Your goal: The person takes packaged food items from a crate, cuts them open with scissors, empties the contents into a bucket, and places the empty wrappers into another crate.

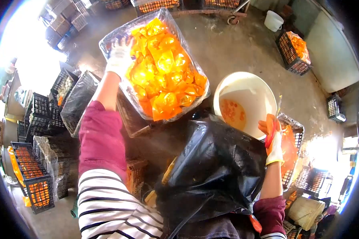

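My left hand (pixel 119 57), in a whitish glove, rests at the left edge of a plastic-lined crate (pixel 205 93) full of shiny orange packets (pixel 163 67). Its fingers are spread over the lining beside the packets. At the right, my right hand (pixel 272 137), in an orange and white glove, is closed round a thin red-handled tool (pixel 270 139) near the rim of a white bucket (pixel 255 91). Orange-red round pieces (pixel 232 113) lie in the bottom of the bucket. Black plastic (pixel 215 167) covers my lap.
Black crates stand at the left (pixel 34 175), some with orange or whitish contents. A crate with orange packets (pixel 295 51) and a white container (pixel 273 20) are at the upper right. Another crate with orange plastic (pixel 291 147) stands right of my right hand.
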{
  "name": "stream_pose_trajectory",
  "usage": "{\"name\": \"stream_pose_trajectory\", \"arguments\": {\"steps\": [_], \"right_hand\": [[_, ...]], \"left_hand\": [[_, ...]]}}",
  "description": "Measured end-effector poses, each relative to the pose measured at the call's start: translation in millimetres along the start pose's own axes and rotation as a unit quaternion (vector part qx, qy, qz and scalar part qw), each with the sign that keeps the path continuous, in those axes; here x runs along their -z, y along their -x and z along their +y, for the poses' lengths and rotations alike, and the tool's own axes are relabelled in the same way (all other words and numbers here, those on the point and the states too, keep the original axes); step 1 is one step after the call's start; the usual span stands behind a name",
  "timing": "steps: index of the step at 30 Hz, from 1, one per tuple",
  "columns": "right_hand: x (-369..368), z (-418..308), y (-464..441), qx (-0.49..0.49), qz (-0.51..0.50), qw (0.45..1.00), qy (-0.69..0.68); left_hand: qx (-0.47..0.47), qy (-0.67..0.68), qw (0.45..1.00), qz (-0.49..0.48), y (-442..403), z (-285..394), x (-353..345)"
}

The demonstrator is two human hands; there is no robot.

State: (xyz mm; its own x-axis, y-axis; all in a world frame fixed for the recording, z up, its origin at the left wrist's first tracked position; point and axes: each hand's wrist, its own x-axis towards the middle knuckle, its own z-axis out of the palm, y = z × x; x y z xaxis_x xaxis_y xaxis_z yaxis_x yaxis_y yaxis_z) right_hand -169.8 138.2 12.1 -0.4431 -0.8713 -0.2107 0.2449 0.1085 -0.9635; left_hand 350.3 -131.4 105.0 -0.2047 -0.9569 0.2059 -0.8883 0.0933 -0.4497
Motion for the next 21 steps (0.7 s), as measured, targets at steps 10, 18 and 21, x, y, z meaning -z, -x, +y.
{"name": "stream_pose_trajectory", "arguments": {"steps": [10,18,21], "right_hand": [[-27,-25,15,0.028,-0.027,0.999,0.025],[-1,4,-2,0.003,-0.028,0.998,0.061],[-7,6,-7,-0.009,-0.008,0.998,0.066]], "left_hand": [[-0.044,0.164,0.985,-0.032,2,41,-70],[0.090,0.450,0.888,-0.003,52,88,-72],[0.176,0.775,0.606,0.015,50,67,-52]]}}
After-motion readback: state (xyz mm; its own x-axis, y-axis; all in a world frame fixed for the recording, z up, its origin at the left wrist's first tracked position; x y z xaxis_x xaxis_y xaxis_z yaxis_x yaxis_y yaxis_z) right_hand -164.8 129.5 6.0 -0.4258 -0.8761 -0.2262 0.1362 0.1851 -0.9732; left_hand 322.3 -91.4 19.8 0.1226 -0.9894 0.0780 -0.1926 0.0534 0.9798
